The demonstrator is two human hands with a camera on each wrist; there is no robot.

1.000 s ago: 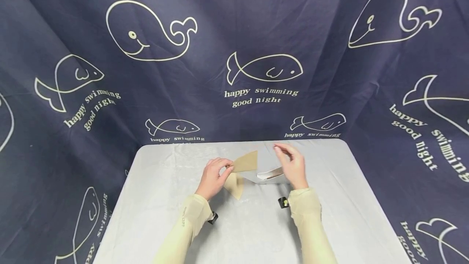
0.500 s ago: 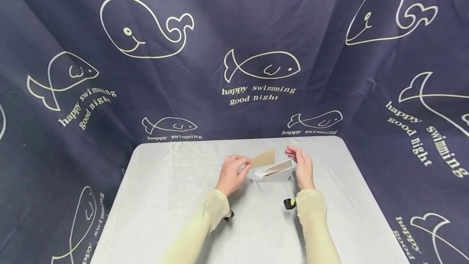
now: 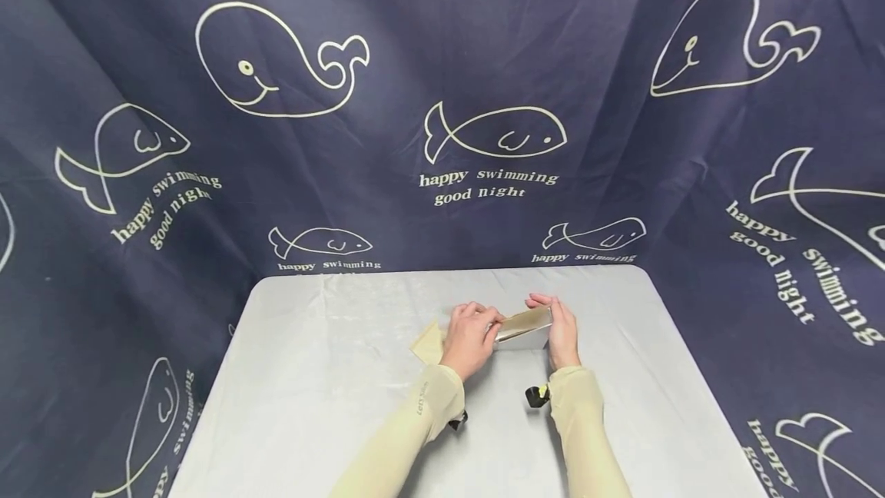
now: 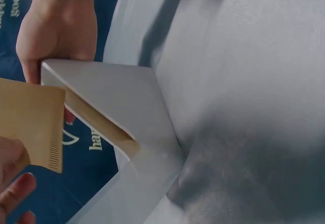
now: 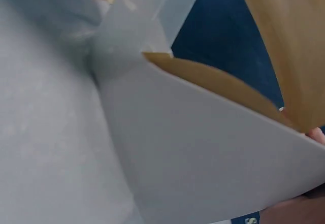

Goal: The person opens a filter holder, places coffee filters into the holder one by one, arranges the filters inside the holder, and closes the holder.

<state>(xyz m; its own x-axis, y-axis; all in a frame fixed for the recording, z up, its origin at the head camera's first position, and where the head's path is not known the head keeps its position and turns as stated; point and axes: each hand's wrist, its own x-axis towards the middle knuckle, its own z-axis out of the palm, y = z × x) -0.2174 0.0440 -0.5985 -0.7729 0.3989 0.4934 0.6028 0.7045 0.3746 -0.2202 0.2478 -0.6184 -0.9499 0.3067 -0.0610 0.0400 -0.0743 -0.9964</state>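
Observation:
A white open-topped box [image 3: 522,340] with a slanted rim stands on the table, its tall end to the right. My left hand [image 3: 472,338] pinches a brown paper packet [image 4: 30,122] with a crimped edge over the box's opening. Its fingers [image 4: 10,158] show at the lower left in the left wrist view. Brown paper [image 5: 203,76] also shows inside the box along the rim. My right hand [image 3: 563,335] grips the tall end, with fingertips [image 4: 68,116] round the far side. Past my left hand lies another pale brown packet [image 3: 427,344], partly hidden.
A pale cloth covers the table [image 3: 311,406], which has rounded far corners. Dark blue curtains [image 3: 484,37] with fish and whale outlines hang behind and at both sides. Black wrist cameras [image 3: 535,396] sit at my cuffs.
My left hand has moved right, carrying its packet to the box's opening. My right hand, earlier raised beside the box, has lowered and now grips its tall end.

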